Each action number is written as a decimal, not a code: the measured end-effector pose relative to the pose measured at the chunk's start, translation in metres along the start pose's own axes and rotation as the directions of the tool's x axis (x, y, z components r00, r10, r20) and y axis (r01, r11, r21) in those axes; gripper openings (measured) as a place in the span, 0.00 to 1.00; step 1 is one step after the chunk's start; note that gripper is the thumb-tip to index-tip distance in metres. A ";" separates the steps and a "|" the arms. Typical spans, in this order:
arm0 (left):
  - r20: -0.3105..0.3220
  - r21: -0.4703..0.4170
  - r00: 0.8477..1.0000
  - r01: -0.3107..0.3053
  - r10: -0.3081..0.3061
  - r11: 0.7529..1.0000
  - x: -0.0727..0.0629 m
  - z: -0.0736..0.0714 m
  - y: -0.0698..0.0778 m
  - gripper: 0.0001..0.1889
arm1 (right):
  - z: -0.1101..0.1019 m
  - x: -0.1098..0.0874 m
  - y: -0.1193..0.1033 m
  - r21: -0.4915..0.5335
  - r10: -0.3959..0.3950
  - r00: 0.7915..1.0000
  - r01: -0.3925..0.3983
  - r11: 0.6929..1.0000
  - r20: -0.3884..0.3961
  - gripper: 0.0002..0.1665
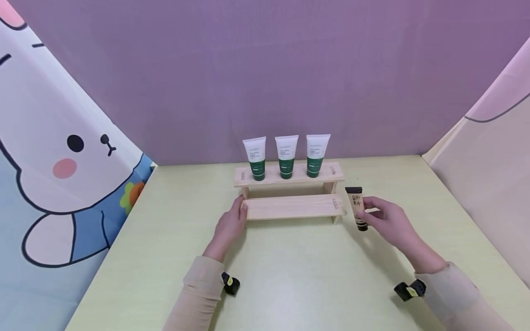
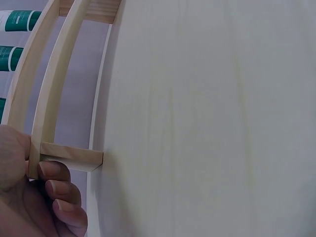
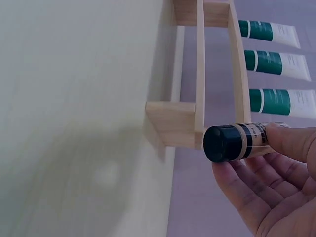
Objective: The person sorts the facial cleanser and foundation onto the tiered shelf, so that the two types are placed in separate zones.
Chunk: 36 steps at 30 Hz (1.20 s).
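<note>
A two-step wooden rack [image 1: 290,208] stands on the table near the back wall. Three white-and-green tubes [image 1: 286,157] stand cap down in a row on its upper step, while the lower step is bare. My left hand [image 1: 231,223] grips the left end of the lower step, thumb on top and fingers curled beneath, as the left wrist view shows. To the right of the rack, my right hand [image 1: 387,222] pinches a small beige tube [image 1: 357,207] with black ends between thumb and fingers. That tube is held in the air, nearly upright, with its cap [image 3: 222,144] downward.
The pale table [image 1: 285,276] extends in front of the rack and to both sides. Behind it rises a purple cloth wall [image 1: 265,82]. A cartoon-printed cloth [image 1: 83,184] borders the left side, and a light cloth [image 1: 492,151] the right.
</note>
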<state>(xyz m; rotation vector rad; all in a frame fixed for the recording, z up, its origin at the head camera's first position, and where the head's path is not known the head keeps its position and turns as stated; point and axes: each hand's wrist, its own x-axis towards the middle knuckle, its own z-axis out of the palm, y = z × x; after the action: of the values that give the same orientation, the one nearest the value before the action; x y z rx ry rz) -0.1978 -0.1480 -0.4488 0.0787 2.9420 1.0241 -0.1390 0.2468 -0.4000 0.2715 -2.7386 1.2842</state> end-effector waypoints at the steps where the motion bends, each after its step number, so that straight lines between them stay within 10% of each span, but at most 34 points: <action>1: 0.000 -0.001 1.000 0.002 -0.002 1.000 0.000 0.000 -0.001 0.26 | 0.001 0.001 -0.002 0.008 -0.005 1.000 0.005 1.000 0.001 0.20; 36: -0.012 -0.008 1.000 0.027 -0.027 1.000 -0.001 0.001 0.001 0.25 | 0.122 0.086 -0.078 0.277 -0.217 0.973 0.190 0.942 0.072 0.15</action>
<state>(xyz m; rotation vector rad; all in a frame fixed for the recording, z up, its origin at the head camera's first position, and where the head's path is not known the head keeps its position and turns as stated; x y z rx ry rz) -0.1969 -0.1466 -0.4492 0.0319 2.9411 1.0368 -0.2096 0.0934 -0.4047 0.6429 -2.5245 1.6190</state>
